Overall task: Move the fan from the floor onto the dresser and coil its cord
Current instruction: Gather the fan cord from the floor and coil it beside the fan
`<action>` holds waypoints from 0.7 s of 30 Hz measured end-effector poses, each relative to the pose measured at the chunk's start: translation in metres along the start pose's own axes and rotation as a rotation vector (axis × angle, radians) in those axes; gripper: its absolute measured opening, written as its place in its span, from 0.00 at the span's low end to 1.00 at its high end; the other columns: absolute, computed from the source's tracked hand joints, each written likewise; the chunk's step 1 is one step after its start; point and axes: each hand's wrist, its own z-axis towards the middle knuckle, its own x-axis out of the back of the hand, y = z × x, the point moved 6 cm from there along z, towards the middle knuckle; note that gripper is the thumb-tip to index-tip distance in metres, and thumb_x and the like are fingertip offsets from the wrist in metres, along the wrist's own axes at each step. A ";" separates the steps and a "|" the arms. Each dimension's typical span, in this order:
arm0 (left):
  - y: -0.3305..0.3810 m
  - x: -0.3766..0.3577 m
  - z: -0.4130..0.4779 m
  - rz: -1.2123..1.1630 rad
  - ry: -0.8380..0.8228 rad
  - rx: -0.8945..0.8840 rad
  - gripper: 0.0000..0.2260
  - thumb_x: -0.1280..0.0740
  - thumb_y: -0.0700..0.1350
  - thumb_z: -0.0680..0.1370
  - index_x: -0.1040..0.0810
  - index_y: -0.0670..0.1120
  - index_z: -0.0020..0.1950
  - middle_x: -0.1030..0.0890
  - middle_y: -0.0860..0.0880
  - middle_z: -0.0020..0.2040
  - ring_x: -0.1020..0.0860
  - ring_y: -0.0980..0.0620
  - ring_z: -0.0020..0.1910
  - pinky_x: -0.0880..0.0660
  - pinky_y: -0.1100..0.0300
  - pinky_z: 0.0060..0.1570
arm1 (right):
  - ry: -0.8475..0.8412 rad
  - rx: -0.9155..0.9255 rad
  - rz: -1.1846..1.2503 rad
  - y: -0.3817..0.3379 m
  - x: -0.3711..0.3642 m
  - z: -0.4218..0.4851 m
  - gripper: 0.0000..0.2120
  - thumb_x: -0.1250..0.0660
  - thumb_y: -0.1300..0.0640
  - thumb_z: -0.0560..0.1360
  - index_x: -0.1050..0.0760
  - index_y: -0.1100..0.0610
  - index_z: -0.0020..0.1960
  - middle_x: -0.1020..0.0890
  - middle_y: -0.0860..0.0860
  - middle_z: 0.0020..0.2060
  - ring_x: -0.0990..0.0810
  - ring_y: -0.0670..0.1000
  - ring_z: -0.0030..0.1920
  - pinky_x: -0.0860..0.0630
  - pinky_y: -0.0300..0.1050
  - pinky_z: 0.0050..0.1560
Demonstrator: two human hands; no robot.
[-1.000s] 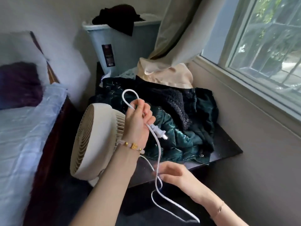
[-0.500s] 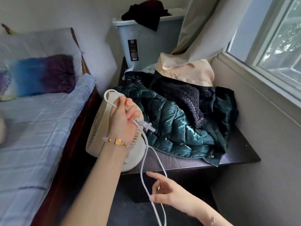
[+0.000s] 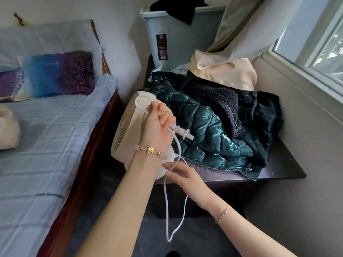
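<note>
Bare-armed, sleeveless; beaded bracelet (image 3: 150,150) (gold charm) on the left wrist, thin chain (image 3: 222,214) on the right.

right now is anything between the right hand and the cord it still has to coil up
Nothing visible. The right hand already touches the cord at the dresser edge, and the slack hangs free below it. The left hand holds the plug end.

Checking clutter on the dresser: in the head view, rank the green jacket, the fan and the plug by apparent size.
1. Green jacket, spread across the dresser.
2. Fan, partly hidden by the left hand.
3. Plug, clearly smallest.
</note>
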 end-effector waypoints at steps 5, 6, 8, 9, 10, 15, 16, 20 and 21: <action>0.033 0.017 0.005 0.057 0.103 -0.086 0.13 0.45 0.42 0.81 0.32 0.49 0.36 0.28 0.54 0.27 0.39 0.60 0.17 0.40 0.71 0.18 | -0.020 0.017 -0.041 0.009 0.010 -0.003 0.09 0.37 0.59 0.77 0.21 0.56 0.41 0.18 0.51 0.36 0.21 0.42 0.39 0.25 0.36 0.50; 0.045 0.023 0.007 0.064 0.119 -0.120 0.13 0.45 0.43 0.81 0.33 0.49 0.36 0.27 0.55 0.27 0.39 0.60 0.17 0.41 0.71 0.18 | -0.014 0.011 -0.058 0.014 0.016 -0.006 0.09 0.36 0.59 0.77 0.22 0.54 0.39 0.19 0.50 0.34 0.22 0.43 0.37 0.25 0.35 0.46; 0.068 0.031 0.009 0.104 0.129 -0.199 0.13 0.45 0.43 0.81 0.33 0.49 0.37 0.27 0.55 0.26 0.39 0.60 0.17 0.42 0.71 0.17 | 0.037 -0.022 -0.050 0.023 0.033 -0.013 0.09 0.35 0.61 0.76 0.21 0.53 0.40 0.23 0.49 0.30 0.24 0.43 0.31 0.26 0.34 0.39; 0.077 0.034 0.009 0.170 0.131 -0.241 0.13 0.45 0.43 0.81 0.33 0.49 0.37 0.27 0.56 0.26 0.40 0.60 0.18 0.43 0.71 0.18 | 0.070 -0.032 -0.046 0.025 0.041 -0.015 0.09 0.36 0.61 0.77 0.19 0.53 0.42 0.25 0.48 0.29 0.25 0.43 0.29 0.26 0.34 0.35; 0.082 0.036 0.007 0.276 0.137 -0.274 0.12 0.45 0.42 0.81 0.33 0.48 0.37 0.27 0.56 0.26 0.40 0.60 0.18 0.43 0.71 0.18 | 0.106 -0.018 -0.050 0.022 0.050 -0.017 0.10 0.37 0.61 0.77 0.19 0.52 0.43 0.26 0.46 0.29 0.27 0.43 0.27 0.27 0.34 0.32; 0.038 0.045 -0.005 0.841 -0.009 0.021 0.07 0.40 0.41 0.79 0.29 0.45 0.41 0.25 0.51 0.35 0.36 0.61 0.20 0.41 0.71 0.17 | 0.246 0.252 -0.176 -0.044 0.078 -0.015 0.12 0.36 0.62 0.77 0.19 0.47 0.45 0.19 0.35 0.32 0.25 0.36 0.32 0.32 0.25 0.33; 0.022 0.045 -0.009 0.926 -0.070 0.114 0.05 0.40 0.41 0.79 0.28 0.44 0.43 0.24 0.50 0.37 0.32 0.60 0.22 0.37 0.71 0.19 | 0.253 0.293 -0.209 -0.057 0.080 -0.014 0.11 0.36 0.62 0.76 0.19 0.47 0.46 0.19 0.34 0.33 0.24 0.36 0.32 0.31 0.25 0.34; -0.036 0.044 -0.031 0.867 -0.227 0.403 0.05 0.41 0.41 0.79 0.28 0.42 0.52 0.16 0.47 0.48 0.16 0.47 0.46 0.18 0.51 0.45 | 0.235 0.380 -0.318 -0.087 0.077 -0.010 0.10 0.33 0.63 0.74 0.18 0.49 0.46 0.18 0.44 0.36 0.22 0.39 0.38 0.28 0.29 0.42; -0.047 0.041 -0.038 0.833 -0.267 0.455 0.05 0.41 0.41 0.80 0.28 0.43 0.53 0.15 0.46 0.46 0.16 0.44 0.44 0.18 0.49 0.43 | 0.229 0.378 -0.336 -0.090 0.075 -0.009 0.10 0.33 0.64 0.74 0.17 0.51 0.46 0.19 0.46 0.37 0.21 0.39 0.38 0.27 0.30 0.42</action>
